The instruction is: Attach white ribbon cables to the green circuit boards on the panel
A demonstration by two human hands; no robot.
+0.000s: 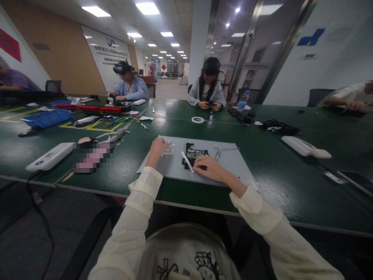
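Note:
A flat grey panel (163, 171) lies in front of me on the green table. On its middle sits a green circuit board (196, 153) in a black frame. My right hand (212, 168) is closed at the board's near edge, its fingertips pinching the lower end of a narrow white strip (187, 161), which slants across the frame's left side. My left hand (159, 147) rests over the panel's left part with curled fingers, beside small white pieces (168, 151); what its fingertips hold is too small to make out. A thin grey cable (217, 152) lies right of the board.
A roll of white tape (197, 120) stands beyond the panel. White devices (51, 156) lie on the left and right, with a blue tray (46, 118) and loose wires further left. A bottle (242, 101) stands far right. Co-workers sit around the table.

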